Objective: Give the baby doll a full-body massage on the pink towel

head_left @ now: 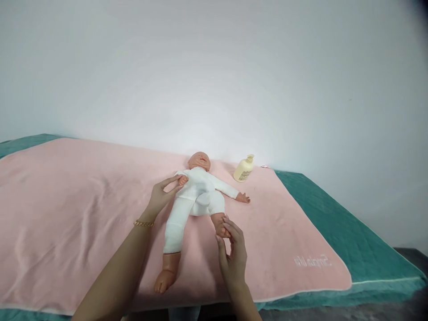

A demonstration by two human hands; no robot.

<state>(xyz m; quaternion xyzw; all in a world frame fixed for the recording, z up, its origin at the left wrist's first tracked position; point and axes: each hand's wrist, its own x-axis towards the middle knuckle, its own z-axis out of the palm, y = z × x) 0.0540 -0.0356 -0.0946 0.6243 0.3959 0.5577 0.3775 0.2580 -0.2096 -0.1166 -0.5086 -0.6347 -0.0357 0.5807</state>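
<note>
A baby doll (197, 196) in a white suit lies on its back on a pink towel (83, 214). My left hand (161, 195), with a gold bracelet on the wrist, pinches the doll's small hand near its chest. My right hand (232, 254) has its fingers closed round the doll's bent foot. The doll's other leg stretches out straight toward me, and its other arm lies spread to the right.
A cream pump bottle (244, 169) lies on the towel to the right of the doll's head. The towel covers a teal bed (351, 232) that stands against a white wall. The bed's right edge drops to a dark floor.
</note>
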